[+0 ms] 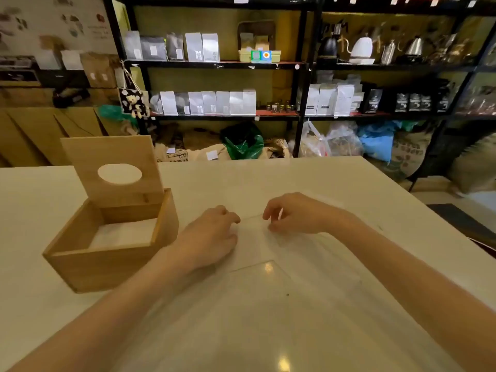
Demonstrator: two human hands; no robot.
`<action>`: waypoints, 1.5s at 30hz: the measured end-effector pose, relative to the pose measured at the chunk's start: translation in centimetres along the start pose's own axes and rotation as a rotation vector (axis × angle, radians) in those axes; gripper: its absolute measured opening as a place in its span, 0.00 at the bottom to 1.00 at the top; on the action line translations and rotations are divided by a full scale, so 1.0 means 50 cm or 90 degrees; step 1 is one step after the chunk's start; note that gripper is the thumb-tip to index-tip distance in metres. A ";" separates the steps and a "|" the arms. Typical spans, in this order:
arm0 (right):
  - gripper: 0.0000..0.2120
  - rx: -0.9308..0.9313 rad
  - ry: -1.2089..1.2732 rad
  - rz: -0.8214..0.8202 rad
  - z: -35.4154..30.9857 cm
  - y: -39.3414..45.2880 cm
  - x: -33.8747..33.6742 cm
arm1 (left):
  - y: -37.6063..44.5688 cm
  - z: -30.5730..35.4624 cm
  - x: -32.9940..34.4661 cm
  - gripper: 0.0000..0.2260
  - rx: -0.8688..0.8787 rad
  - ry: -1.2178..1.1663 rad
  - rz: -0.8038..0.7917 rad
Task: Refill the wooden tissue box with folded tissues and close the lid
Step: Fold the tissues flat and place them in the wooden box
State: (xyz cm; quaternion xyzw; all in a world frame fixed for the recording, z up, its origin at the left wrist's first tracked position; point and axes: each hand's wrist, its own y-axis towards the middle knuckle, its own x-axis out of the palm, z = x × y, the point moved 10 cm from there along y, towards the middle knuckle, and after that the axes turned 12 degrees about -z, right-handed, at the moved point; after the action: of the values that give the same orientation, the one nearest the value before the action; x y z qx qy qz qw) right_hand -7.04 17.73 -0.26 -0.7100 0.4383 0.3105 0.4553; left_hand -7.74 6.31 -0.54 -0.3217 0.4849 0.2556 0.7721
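One wooden tissue box sits on the left side of a smooth, shiny white table. The box is square, made of light brown wood with flat, plain sides. Its lid is open and stands up at the back of the box. The lid is a flat wooden board with one oval hole cut in the middle. Inside the box lies a white stack of folded tissues, flat and soft looking. It fills the bottom, well below the rim.

Two bare hands rest on the table to the right of the box, close together. Between them lies one thin white tissue, almost the same color as the table, so its edges are hard to see. The left hand is curled, with its fingertips pinched on the tissue's far edge. The right hand is curled too, with its finger and thumb pinching the same edge just beside the left hand.

Behind the table stand black metal shelves with many white and black bags, and some kettles.
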 end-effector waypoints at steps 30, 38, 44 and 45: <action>0.10 -0.155 0.104 0.200 -0.072 -0.032 -0.064 | -0.068 -0.030 -0.095 0.10 -0.008 -0.194 0.259; 0.08 -0.201 0.281 0.151 -0.097 -0.120 -0.054 | -0.156 -0.008 -0.133 0.05 0.056 -0.216 0.240; 0.05 -0.165 0.391 0.042 -0.102 -0.152 0.029 | -0.190 -0.034 -0.051 0.05 0.024 -0.439 0.051; 0.04 -0.160 0.401 0.030 -0.102 -0.158 0.044 | -0.191 -0.038 -0.027 0.05 0.014 -0.461 -0.002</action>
State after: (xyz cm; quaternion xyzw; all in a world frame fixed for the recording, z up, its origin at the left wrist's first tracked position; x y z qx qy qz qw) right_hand 1.25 13.88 2.85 -0.8114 0.5318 0.1383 0.1990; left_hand -2.63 -1.54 2.47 -0.2027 0.1822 0.3467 0.8975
